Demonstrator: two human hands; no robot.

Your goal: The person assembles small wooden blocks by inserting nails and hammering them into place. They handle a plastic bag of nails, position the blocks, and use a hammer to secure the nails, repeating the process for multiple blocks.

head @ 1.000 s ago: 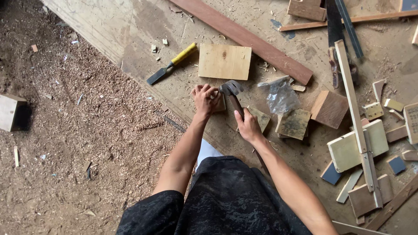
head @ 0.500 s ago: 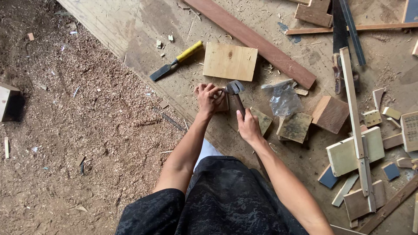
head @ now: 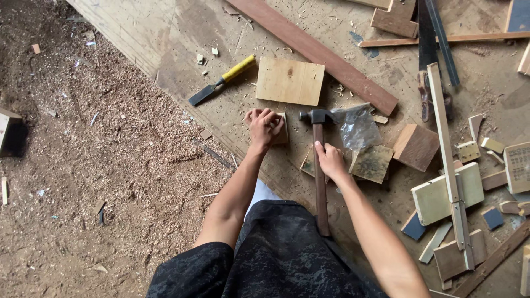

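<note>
The person is crouched over a broad plywood sheet (head: pixel 165 33) laid on the floor, and the work in hand looks like nailing or tapping a small wooden block (head: pixel 280 129) into place. The left hand (head: pixel 264 126) lies flat on top of that block, fingers spread and pressing it down against the sheet; whether a nail is pinched beneath them I cannot tell. The right hand (head: pixel 330 160) is wrapped tight around the wooden handle of a claw hammer (head: pixel 318 165), choked up high, near the dark steel head, which rests just beside the block. To my eye the step is the set-up before a strike: the next move would call for a short, controlled swing, with the left fingers kept out from under the head.

Around them is a carpenter's litter. A pale, square pine offcut (head: pixel 290 81) with a knot lies just beyond the hammer head, a yellow-handled chisel (head: pixel 221 81) to its left, and a long reddish plank (head: pixel 320 52) runs diagonally past. A crumpled clear plastic bag (head: pixel 358 127) sits by the right hand. Small cream and blue painted scraps are scattered to the right. Left of the sheet the ground is thick with coarse sawdust (head: pixel 99 154).
</note>
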